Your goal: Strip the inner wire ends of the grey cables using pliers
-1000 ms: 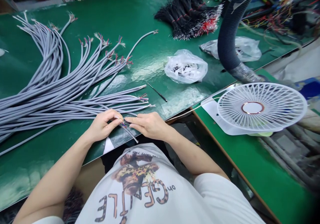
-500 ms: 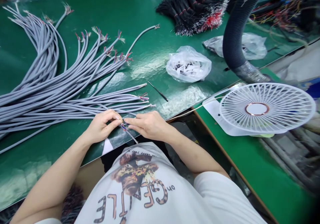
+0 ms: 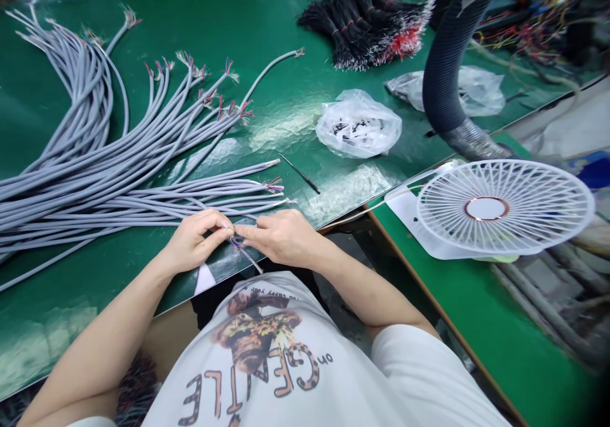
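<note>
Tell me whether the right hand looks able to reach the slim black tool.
Probably yes: the slim black tool lies just beyond the right hand, none of the grey cables crossing it. That hand is at the coloured wires, though, and would likely need to leave them.

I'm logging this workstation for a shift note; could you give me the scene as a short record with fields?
Left hand: thumb and finger pinched together by coloured wires
Right hand: fingers close to the left fingertips; grip unclear
Below fingertips: thin cable piece slanting toward the shirt
Surface: green table
Left side: many grey cables, several ends showing coloured strands
Beyond hands: slim dark tool; plastic bag with small black and white pieces
Far side: black wire bundles, red ties
Right side: white fan
</note>
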The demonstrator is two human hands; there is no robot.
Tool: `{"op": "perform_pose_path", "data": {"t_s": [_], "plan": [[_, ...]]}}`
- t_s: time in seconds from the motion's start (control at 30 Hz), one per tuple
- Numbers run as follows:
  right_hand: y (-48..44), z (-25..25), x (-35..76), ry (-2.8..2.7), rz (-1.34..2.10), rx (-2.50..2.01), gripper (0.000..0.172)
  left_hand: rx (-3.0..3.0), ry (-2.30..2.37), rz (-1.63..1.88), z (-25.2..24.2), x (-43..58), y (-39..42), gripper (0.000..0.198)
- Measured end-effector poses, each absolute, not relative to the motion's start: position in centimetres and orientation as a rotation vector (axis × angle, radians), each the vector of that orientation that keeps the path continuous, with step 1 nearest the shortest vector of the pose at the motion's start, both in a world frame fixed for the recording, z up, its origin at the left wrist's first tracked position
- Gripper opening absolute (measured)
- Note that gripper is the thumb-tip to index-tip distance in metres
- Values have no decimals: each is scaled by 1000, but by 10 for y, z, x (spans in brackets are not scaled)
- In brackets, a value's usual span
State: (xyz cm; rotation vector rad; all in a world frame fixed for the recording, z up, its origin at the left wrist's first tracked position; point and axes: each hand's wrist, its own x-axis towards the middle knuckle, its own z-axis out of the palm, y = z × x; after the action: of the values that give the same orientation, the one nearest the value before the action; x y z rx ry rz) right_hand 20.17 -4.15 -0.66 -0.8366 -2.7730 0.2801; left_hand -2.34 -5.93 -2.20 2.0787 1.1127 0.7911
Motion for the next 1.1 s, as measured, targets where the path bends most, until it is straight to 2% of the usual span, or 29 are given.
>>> {"op": "perform_pose_path", "data": {"t_s": [0.43, 1.1], "plan": [[-39, -7, 198, -2783, 153, -756, 32, 2078, 1125, 777, -21, -24, -60, 20], [-39, -5, 202, -2756, 336, -844, 32, 2073, 1128, 769, -21, -24, -60, 21]]}}
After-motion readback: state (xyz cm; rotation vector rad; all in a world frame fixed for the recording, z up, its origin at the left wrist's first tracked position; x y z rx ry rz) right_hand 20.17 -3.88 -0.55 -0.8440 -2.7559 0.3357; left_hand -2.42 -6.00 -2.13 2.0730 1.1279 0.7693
